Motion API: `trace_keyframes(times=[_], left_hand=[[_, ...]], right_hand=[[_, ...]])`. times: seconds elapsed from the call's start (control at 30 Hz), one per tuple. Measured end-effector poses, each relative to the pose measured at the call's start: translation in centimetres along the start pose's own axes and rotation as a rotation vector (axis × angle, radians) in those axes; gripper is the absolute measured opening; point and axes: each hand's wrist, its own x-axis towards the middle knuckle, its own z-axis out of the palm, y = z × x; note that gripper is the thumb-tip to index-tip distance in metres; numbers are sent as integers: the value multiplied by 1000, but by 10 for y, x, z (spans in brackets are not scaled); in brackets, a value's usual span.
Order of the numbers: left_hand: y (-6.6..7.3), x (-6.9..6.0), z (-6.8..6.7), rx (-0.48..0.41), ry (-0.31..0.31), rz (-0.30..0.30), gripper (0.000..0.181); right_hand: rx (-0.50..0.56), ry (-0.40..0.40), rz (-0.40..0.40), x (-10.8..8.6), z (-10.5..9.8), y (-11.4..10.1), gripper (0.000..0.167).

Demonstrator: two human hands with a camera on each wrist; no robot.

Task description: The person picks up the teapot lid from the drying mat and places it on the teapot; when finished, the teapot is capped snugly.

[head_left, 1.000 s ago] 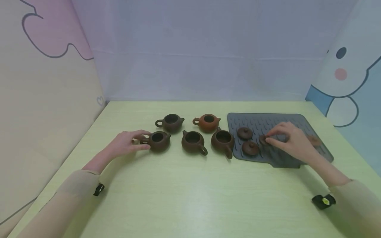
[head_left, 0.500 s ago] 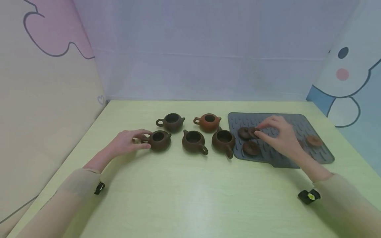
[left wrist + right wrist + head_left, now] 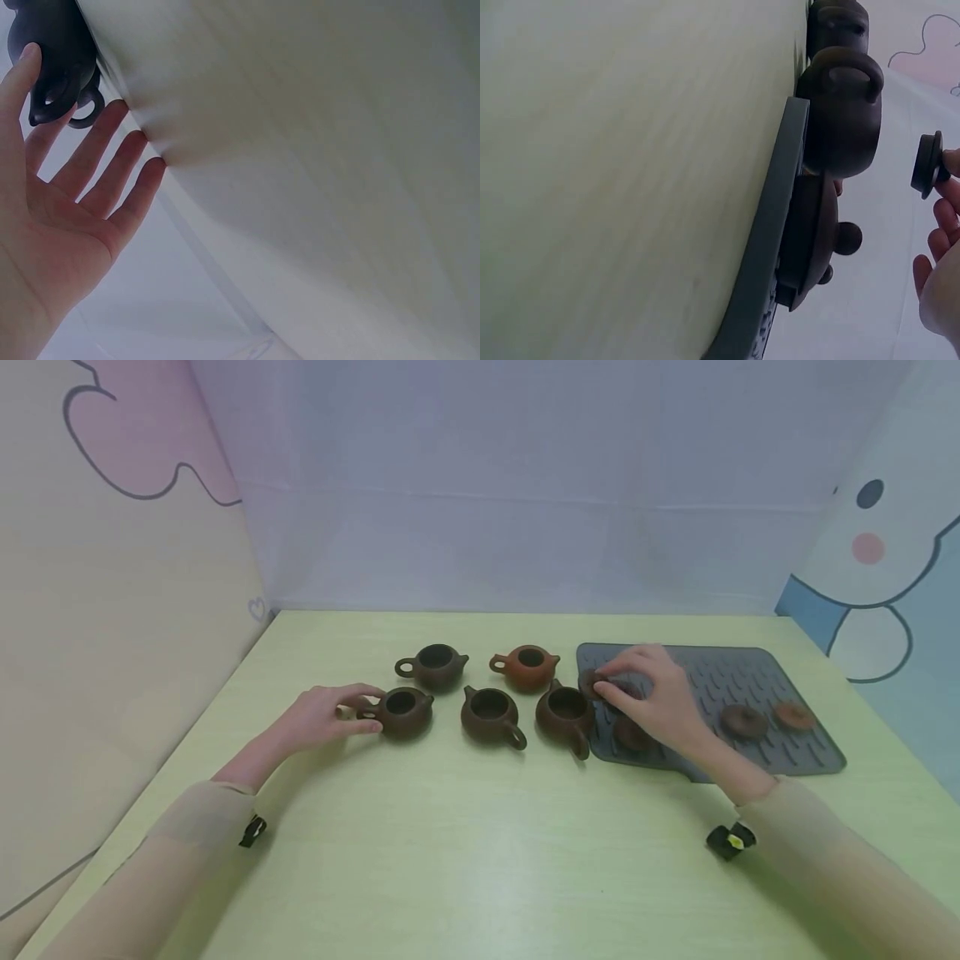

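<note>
In the head view, my left hand [image 3: 326,720] grips the front-left dark teapot [image 3: 406,720] from its handle side. The left wrist view shows its thumb against the dark pot [image 3: 56,49], the other fingers spread. My right hand [image 3: 660,697] pinches a dark lid [image 3: 590,684] between thumb and index finger, over the left part of the grey mat [image 3: 705,672]. Held by its knob, that lid [image 3: 925,166] hangs clear of the mat in the right wrist view. Under my right hand are two lids, partly hidden; the nearer one [image 3: 632,737] shows below it.
Four more lidless teapots stand on the table: one dark [image 3: 439,672] and one reddish [image 3: 528,672] at the back, two brown ones [image 3: 489,720] [image 3: 564,717] in front. On the mat's right lie a dark lid [image 3: 744,722] and an orange-brown lid [image 3: 793,716].
My right hand has lifted a lid from the mat's middle and carried it left, past the two lids there, towards the teapots. My left hand stays at its teapot.
</note>
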Motion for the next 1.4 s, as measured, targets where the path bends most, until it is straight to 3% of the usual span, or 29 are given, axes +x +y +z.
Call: trace_keyframes(times=[0.2, 0.57, 0.93, 1.17, 1.4], left_hand=[[-1, 0, -1, -3, -11, 0, 53], [1, 0, 0, 8, 4, 5, 52], [-1, 0, 0, 5, -4, 4, 53], [-1, 0, 0, 8, 4, 1, 53], [0, 1, 0, 10, 10, 2, 52]], right_hand=[[36, -20, -22, 11, 25, -15, 16], [143, -16, -168, 35, 72, -46, 13], [199, -92, -104, 51, 115, -73, 12], [194, -114, -63, 62, 140, -89, 13], [163, -197, -19, 72, 158, -105, 15]])
